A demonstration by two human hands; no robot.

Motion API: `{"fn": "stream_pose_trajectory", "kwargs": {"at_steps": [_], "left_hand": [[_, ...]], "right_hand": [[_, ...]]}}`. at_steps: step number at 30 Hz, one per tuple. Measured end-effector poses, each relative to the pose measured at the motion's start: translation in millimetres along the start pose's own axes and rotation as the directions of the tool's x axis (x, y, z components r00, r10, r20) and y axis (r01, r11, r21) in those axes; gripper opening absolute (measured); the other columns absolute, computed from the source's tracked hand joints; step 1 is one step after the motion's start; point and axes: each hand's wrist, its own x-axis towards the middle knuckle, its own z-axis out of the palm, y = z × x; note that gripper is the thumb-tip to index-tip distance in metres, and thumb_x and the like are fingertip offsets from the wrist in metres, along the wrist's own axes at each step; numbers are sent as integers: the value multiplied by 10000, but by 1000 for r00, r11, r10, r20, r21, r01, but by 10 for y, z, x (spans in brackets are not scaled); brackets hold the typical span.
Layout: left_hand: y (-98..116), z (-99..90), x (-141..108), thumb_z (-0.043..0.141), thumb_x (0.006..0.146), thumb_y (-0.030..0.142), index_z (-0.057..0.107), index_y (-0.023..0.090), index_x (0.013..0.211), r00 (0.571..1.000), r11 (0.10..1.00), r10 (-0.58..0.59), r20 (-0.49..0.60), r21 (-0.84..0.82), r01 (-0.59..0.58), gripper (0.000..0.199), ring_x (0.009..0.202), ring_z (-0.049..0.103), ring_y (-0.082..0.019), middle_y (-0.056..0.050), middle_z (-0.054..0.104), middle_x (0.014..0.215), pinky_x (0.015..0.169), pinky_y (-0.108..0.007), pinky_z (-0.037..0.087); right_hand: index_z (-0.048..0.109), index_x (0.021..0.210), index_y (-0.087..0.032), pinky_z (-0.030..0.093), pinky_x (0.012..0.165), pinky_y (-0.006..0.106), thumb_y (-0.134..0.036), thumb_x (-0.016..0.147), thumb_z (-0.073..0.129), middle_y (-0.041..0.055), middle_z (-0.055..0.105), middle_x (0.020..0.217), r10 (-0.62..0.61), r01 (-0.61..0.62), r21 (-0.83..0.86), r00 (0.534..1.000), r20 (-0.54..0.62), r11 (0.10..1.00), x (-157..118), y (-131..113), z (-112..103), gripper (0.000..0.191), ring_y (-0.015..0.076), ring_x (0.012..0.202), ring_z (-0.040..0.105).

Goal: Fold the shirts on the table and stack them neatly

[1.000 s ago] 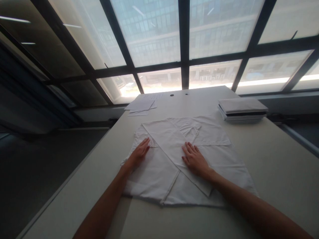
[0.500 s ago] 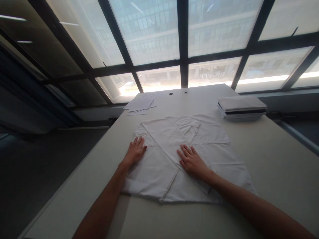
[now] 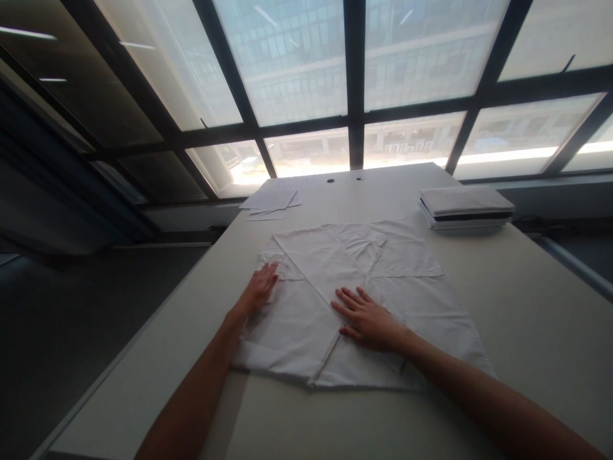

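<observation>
A white garment (image 3: 311, 345), which looks like a shirt or coat with its sleeves folded across it, lies spread on the white table (image 3: 522, 319). Over its left edge, by a bunched cuff, rests my left hand (image 3: 261, 285) with fingers stretched forward. Near the middle, my right hand (image 3: 368, 318) lies flat on the folded cloth, fingers spread and thumb apart. Neither hand grips anything. Part of the cloth is hidden under my right hand and forearm.
At the back right stands a stack of folded cloth (image 3: 467, 201) with a dark layer in it. Loose paper sheets (image 3: 271, 199) lie at the back left. Beyond the table's far edge are large framed windows (image 3: 292, 70). Dark floor (image 3: 124, 306) shows on the left.
My right hand has slid slightly toward me and to the left over the cloth, its fingers turning leftward. My left hand has barely shifted. The garment stays in place.
</observation>
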Motion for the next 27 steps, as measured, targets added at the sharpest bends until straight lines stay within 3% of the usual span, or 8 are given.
{"fn": "stream_pose_trajectory", "kwargs": {"at_steps": [4, 7, 13, 19, 22, 25, 27], "left_hand": [[-236, -5, 84, 151, 1040, 443, 408, 146, 1532, 984, 993, -114, -135, -48, 108, 629, 1514, 273, -254, -115, 393, 1592, 1218, -476, 255], [-284, 56, 97, 156, 1036, 490, 390, 149, 1543, 991, 992, -124, -40, 14, 125, 654, 1521, 242, -297, -132, 337, 1617, 1201, -518, 264], [-137, 88, 17, 153, 1043, 483, 302, 104, 1575, 995, 982, -89, 45, 172, 80, 670, 1540, 139, -342, -166, 206, 1657, 1197, -598, 194], [107, 39, -50, 195, 1047, 425, 319, 76, 1561, 994, 982, 11, 104, 185, -30, 634, 1540, 152, -324, -169, 232, 1647, 1206, -595, 187], [210, 34, -47, 209, 1046, 400, 345, 88, 1550, 993, 986, 68, 100, 146, -82, 608, 1529, 217, -295, -165, 270, 1635, 1211, -589, 186], [252, 20, -26, 222, 1044, 384, 405, 101, 1520, 993, 991, 103, 60, 79, -108, 583, 1508, 283, -286, -156, 332, 1612, 1215, -582, 193], [249, 8, -2, 223, 1045, 380, 456, 114, 1490, 995, 995, 95, 15, 12, -95, 569, 1479, 350, -266, -145, 408, 1576, 1220, -545, 221]], "right_hand": [[342, 1572, -220, 96, 1244, 514, -531, 1029, 394, 120, 211, 1659, -2, 2, -2, 1000, -1, 1000, 2, 3, -12, 628, 261, 1539, 145], [334, 1576, -224, 101, 1244, 513, -528, 1031, 394, 115, 211, 1660, -1, 1, -6, 1000, 1, 1000, 5, 2, -10, 627, 261, 1539, 146], [364, 1563, -229, 138, 1239, 524, -534, 1044, 338, 107, 262, 1647, 46, -47, -7, 998, -42, 999, 30, -1, 16, 602, 262, 1532, 186], [368, 1561, -200, 117, 1230, 565, -572, 1034, 313, 132, 243, 1648, 134, -139, -44, 987, -91, 989, 66, 1, 100, 647, 297, 1538, 144], [323, 1580, -204, 107, 1229, 567, -534, 1042, 322, 129, 176, 1666, 234, -247, -46, 955, -184, 968, 85, 3, 112, 631, 288, 1547, 81], [209, 1614, -198, 131, 1233, 533, -446, 1058, 312, 125, 92, 1680, 351, -372, -9, 882, -314, 928, 98, 16, 88, 617, 257, 1551, 23], [188, 1618, -188, 144, 1234, 515, -412, 1061, 311, 133, 87, 1680, 391, -415, 3, 854, -342, 910, 102, 33, 73, 614, 249, 1552, 20]]}}
